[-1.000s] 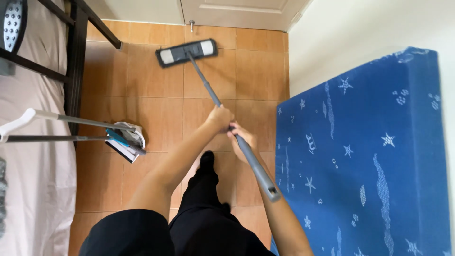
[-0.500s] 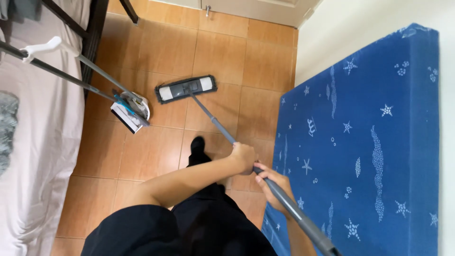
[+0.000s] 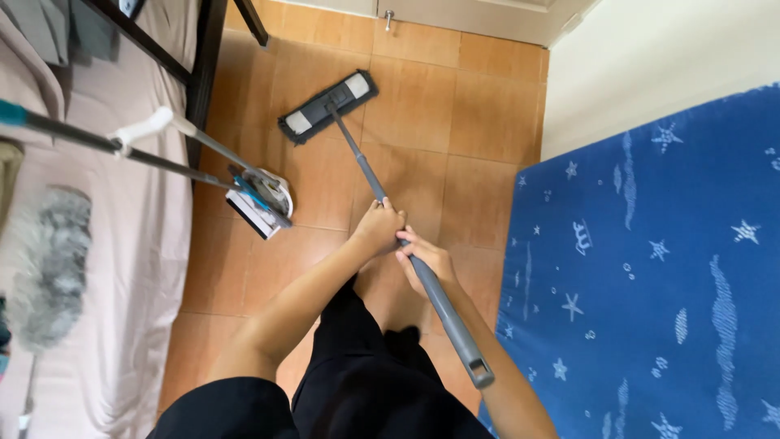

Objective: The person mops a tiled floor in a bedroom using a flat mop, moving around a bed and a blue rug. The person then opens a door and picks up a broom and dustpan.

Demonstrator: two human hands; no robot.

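Observation:
A flat mop has a grey rectangular head point(image 3: 328, 106) lying on the orange tiled floor point(image 3: 479, 114) and a long grey handle point(image 3: 443, 302) slanting back toward me. My left hand point(image 3: 379, 228) grips the handle at mid-length. My right hand point(image 3: 424, 260) holds the handle just below it, nearer the grey end cap. Both arms reach forward over my black trousers and a dark foot on the tiles.
A blue mattress point(image 3: 658, 268) with white stars fills the right side. A bed with a pink sheet point(image 3: 122, 268) and dark frame stands left, with a grey duster point(image 3: 49, 268) on it. A dustpan and broom set point(image 3: 260, 199) leans beside the bed. A white door base point(image 3: 463, 15) lies ahead.
The mop head has been pushed out again, away from me and up to the left, after being drawn closer half a second ago. Both hands stayed on the handle.

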